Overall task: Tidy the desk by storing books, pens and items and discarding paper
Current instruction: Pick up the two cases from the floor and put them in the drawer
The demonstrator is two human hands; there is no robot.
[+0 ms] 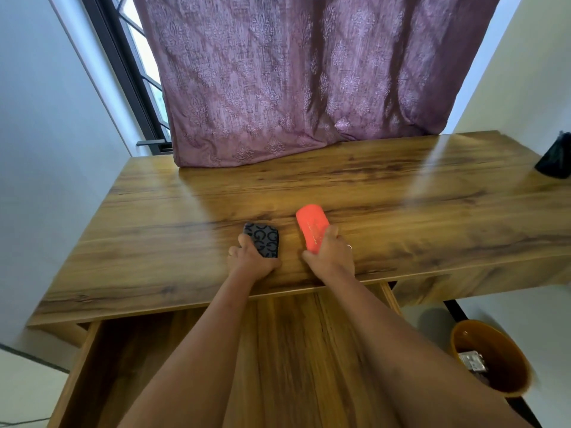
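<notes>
The left hand (251,257) is gripping a dark patterned wallet (262,239) lying on the wooden tabletop (370,193). The right hand (332,253) is closing its fingers (331,233) around an orange case (312,227) beside it.

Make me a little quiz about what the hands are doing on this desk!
1. True or false: the left hand grips the dark patterned wallet.
2. What colour is the case in the right hand?
3. The drawer under the desk is: A open, B shut.

Key: 1 true; 2 orange-red; 3 A.
</notes>
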